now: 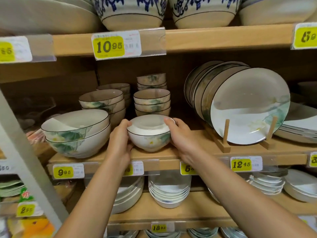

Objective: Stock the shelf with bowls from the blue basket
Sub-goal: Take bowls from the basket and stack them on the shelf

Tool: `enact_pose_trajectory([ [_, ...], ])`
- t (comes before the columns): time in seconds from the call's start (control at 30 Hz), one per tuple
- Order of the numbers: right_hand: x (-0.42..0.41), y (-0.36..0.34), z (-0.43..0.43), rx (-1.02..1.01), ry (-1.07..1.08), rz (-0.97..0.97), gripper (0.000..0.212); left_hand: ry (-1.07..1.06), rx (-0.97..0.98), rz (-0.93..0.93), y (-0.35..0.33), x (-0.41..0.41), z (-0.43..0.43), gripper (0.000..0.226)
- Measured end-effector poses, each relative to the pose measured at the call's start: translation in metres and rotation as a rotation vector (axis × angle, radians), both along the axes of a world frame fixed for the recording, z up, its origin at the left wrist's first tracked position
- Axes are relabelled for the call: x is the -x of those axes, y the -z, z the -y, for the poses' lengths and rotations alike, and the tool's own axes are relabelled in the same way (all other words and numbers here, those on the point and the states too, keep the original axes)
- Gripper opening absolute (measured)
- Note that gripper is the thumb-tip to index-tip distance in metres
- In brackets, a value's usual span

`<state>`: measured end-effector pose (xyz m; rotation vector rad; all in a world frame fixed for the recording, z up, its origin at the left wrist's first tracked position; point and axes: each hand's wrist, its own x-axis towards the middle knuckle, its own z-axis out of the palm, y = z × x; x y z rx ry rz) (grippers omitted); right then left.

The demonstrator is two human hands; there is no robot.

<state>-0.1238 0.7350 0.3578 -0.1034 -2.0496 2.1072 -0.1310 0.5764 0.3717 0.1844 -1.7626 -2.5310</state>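
Bowl [149, 134]: glossy glazed ceramic, smooth. Plates [247, 107]: same glaze. Shelf [171, 152]: matt pale wood. Price tags [109, 46]: paper behind clear plastic.

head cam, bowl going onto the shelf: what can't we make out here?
- Blue basket: not in the head view.
- Price tag under the bowl: digits hidden by the left hand.
- Next tag: partly hidden by the right hand.
- Top-shelf bowls: cut off by the frame's upper edge.
- Label small print: blurred.

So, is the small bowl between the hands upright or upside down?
Upright. The small bowl shows its open mouth and dark rim on top, its narrow foot on the shelf. It looks empty inside.
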Motion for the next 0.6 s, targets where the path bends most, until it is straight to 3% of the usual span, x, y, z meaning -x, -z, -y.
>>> enact_pose_trajectory([
  [0.07,-0.001,0.004,-0.001,-0.023,0.013,-0.029,0.072,0.014,-0.002,-0.079,0.011,-0.012,-0.003,0.048],
  [0.13,0.002,0.004,-0.001,-0.015,0.0,-0.023,0.08,0.061,0.032,-0.121,0.011,-0.013,-0.008,0.057],
  [0.33,0.004,-0.006,0.016,0.081,0.133,-0.134,0.045,0.084,0.154,-0.215,-0.006,-0.024,-0.015,0.065],
  [0.6,0.045,-0.108,0.013,0.242,0.161,-0.3,0.046,-0.041,0.051,-0.399,-0.096,0.026,-0.033,0.048],
])
